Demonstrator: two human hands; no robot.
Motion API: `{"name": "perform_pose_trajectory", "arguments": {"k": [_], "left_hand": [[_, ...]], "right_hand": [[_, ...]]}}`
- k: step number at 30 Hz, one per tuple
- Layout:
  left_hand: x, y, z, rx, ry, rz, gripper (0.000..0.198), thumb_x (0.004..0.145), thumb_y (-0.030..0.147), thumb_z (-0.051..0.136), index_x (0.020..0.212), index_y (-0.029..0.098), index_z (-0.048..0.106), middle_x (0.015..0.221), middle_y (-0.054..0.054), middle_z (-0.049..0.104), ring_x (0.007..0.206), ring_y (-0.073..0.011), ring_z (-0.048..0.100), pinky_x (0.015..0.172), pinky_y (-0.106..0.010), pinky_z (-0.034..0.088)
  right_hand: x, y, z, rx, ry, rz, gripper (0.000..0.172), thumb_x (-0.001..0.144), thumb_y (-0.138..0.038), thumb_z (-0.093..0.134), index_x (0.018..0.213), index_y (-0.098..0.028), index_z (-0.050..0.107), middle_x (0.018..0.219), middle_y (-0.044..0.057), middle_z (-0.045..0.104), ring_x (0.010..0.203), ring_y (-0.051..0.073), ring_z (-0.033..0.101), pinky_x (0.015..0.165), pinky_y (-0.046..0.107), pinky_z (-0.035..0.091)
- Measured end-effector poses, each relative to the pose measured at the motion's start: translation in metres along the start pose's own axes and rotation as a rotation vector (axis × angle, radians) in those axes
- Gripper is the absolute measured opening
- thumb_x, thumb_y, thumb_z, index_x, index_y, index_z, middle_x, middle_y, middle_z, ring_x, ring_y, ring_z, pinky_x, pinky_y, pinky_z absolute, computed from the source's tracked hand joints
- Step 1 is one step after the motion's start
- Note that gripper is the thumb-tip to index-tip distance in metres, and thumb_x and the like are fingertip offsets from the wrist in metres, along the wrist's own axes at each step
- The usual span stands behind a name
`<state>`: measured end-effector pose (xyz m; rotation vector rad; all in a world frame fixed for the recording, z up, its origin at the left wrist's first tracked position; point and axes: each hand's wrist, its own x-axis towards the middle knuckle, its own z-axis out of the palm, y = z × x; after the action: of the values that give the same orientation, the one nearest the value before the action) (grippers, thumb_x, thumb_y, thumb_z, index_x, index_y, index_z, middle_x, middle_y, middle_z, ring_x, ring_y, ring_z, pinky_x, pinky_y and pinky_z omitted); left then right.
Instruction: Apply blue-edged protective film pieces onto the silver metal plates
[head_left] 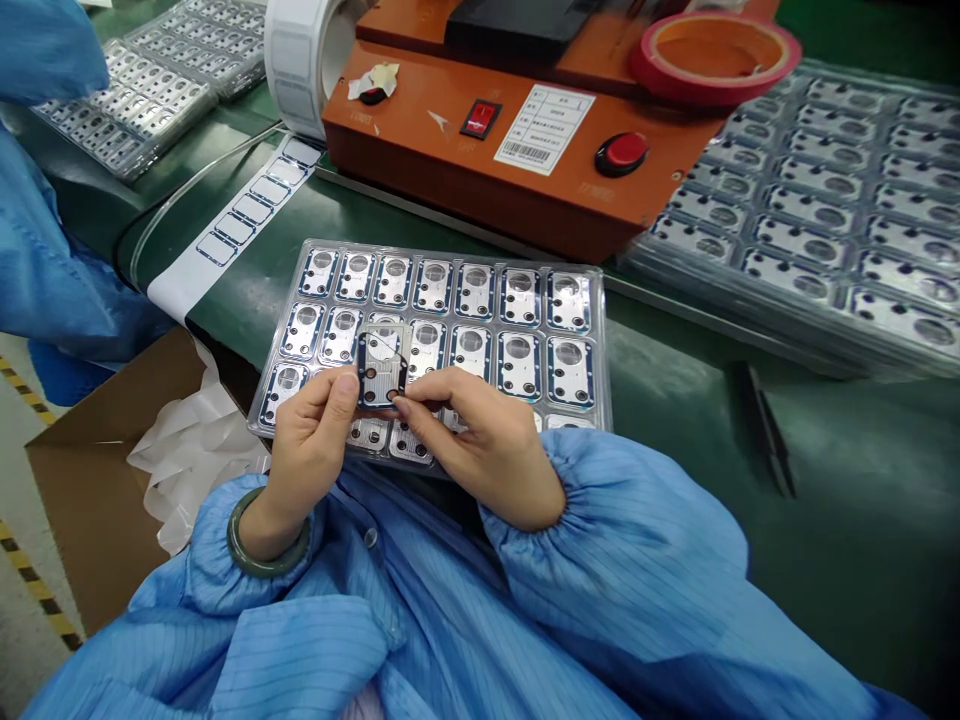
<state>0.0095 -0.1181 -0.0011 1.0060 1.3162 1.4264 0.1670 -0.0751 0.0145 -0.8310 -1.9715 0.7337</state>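
My left hand (309,445) and my right hand (480,445) both pinch a small blue-edged metal plate (381,370) from its lower edge, with a clear film (388,342) showing above it. My left thumb presses one side, and my right fingertips meet the other. Both hands hover over a clear plastic tray (450,251) holding rows of similar blue-edged metal plates (520,297). My hands and the held plate hide the tray's lower middle part. A green bangle (268,535) circles my left wrist.
Behind the tray stands an orange machine (480,150) with a red button (622,153). Stacked trays lie at right (825,220) and upper left (127,110). Black tweezers (766,430) rest on the green bench (862,500). A cardboard box (90,490) sits at lower left.
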Motion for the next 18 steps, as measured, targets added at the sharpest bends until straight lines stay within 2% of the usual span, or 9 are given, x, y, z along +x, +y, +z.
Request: {"name": "perform_pose_trajectory", "arguments": {"k": [5, 9, 18], "left_hand": [[-0.0017, 0.0009, 0.0004, 0.246, 0.112, 0.089, 0.028, 0.091, 0.041, 0.053, 0.099, 0.019, 0.069, 0.093, -0.004, 0.071, 0.086, -0.0158, 0.067, 0.078, -0.027, 0.056], [-0.0014, 0.0065, 0.0014, 0.421, 0.139, 0.212, 0.024, 0.092, 0.034, 0.053, 0.102, 0.020, 0.069, 0.093, -0.002, 0.073, 0.086, -0.0134, 0.067, 0.080, -0.024, 0.055], [-0.0005, 0.0076, 0.0001, 0.430, 0.115, 0.215, 0.022, 0.091, 0.034, 0.053, 0.100, 0.021, 0.069, 0.091, -0.002, 0.072, 0.083, -0.0133, 0.067, 0.077, -0.024, 0.055]], "right_hand": [[-0.0001, -0.0004, -0.0007, -0.015, -0.004, -0.005, 0.005, 0.088, -0.013, 0.057, 0.087, -0.018, 0.059, 0.080, 0.003, 0.067, 0.074, 0.012, 0.064, 0.065, 0.023, 0.051], [0.0001, 0.0000, -0.0007, -0.022, -0.008, -0.012, 0.005, 0.088, -0.014, 0.057, 0.087, -0.018, 0.059, 0.082, 0.003, 0.068, 0.074, 0.013, 0.064, 0.066, 0.024, 0.052], [-0.0002, 0.0001, -0.0004, -0.010, -0.014, -0.015, 0.005, 0.088, -0.013, 0.058, 0.088, -0.018, 0.060, 0.082, 0.003, 0.068, 0.075, 0.013, 0.065, 0.067, 0.024, 0.052]]}}
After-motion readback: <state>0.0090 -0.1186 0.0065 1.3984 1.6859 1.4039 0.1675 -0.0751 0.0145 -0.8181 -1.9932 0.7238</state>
